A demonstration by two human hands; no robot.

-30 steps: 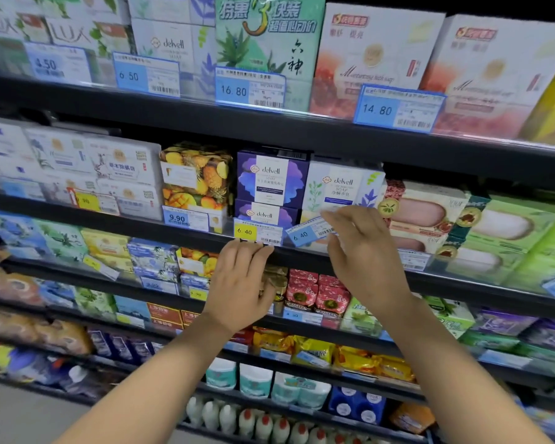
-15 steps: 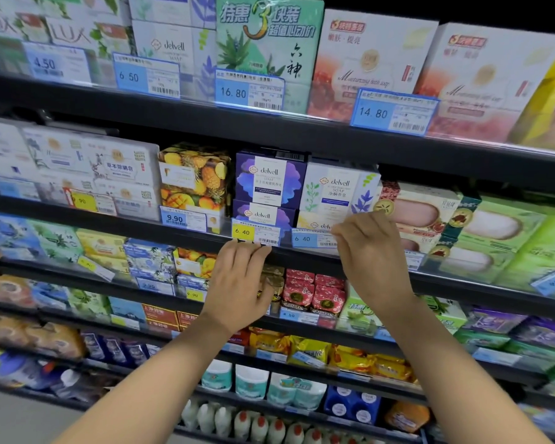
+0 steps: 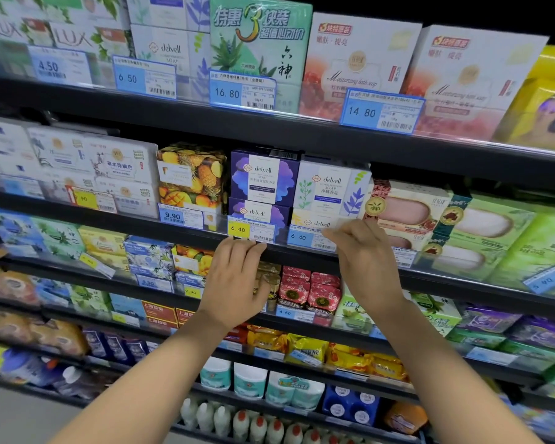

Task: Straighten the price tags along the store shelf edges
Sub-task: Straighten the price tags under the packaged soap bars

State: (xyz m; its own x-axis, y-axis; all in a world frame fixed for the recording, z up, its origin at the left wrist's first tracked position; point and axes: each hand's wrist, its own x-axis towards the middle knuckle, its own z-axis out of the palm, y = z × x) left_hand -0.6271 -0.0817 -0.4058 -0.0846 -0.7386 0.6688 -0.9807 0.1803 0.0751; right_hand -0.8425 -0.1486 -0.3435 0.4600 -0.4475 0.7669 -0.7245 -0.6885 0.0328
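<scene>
On the middle shelf edge (image 3: 302,256), a blue 6.40 price tag (image 3: 303,237) sits level in the rail below the white delvell soap boxes (image 3: 332,187). My right hand (image 3: 364,261) is at the tag's right end, with curled fingers over its corner; the thumb is hidden. A yellow 6.40 price tag (image 3: 251,231) sits just left of it. My left hand (image 3: 237,280) rests with straight fingers on the shelf edge right under the yellow tag.
Soap boxes fill the shelves above and below. A blue 14.80 tag (image 3: 382,112) on the upper shelf leans slightly. One shelf down, a yellow tag (image 3: 96,264) at the left and a blue tag (image 3: 547,277) at the right sit crooked. A 9.90 tag (image 3: 180,216) looks level.
The blue 6.40 tag was tilted up in my right hand; it has swung down and now lies level along the rail. My left hand has stayed on the shelf edge.
</scene>
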